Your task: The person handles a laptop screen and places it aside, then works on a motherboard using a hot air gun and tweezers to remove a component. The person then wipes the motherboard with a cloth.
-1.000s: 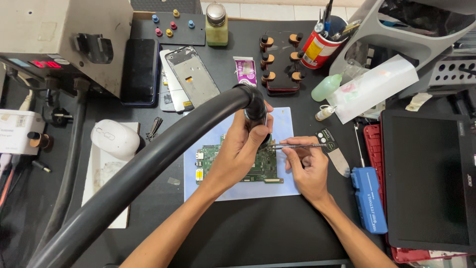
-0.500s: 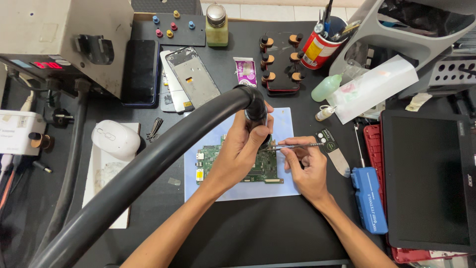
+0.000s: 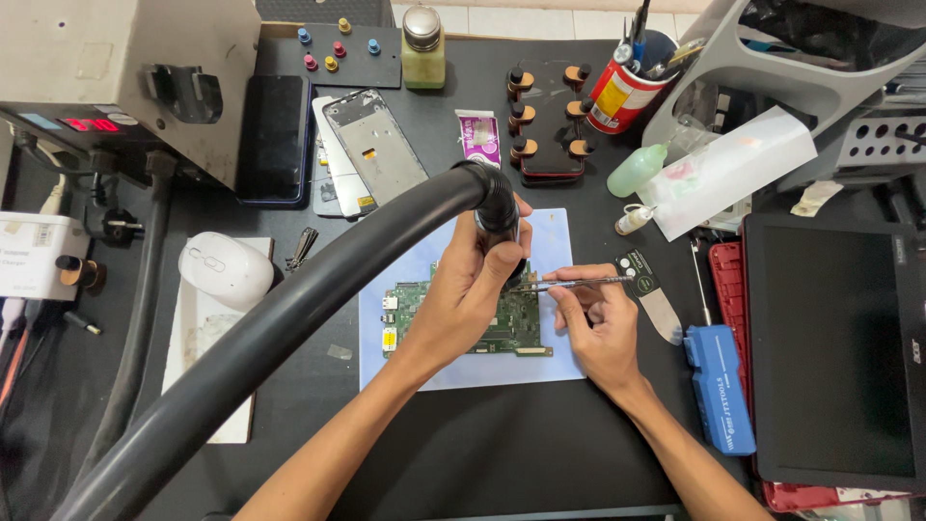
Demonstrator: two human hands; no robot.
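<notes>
Green circuit board (image 3: 502, 323) on pale blue mat (image 3: 545, 357), black hose (image 3: 289, 318).

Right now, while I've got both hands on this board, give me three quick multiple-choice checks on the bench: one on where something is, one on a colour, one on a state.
1. Where does the green circuit board lie?
A. On the pale blue mat
B. On the laptop
C. On the white mouse

2. What colour is the long case beside the right hand?
A. Yellow
B. Blue
C. White

3. What is the left hand doing?
A. Resting flat on the table
B. Holding a phone
C. Gripping the black nozzle over the board

Answers:
1. A, the mat's pale blue shows all round the board.
2. B, the case is plainly blue, lying between the hand and the laptop.
3. C, the fingers wrap the hose's end, while the right hand holds tweezers toward the board.
</notes>
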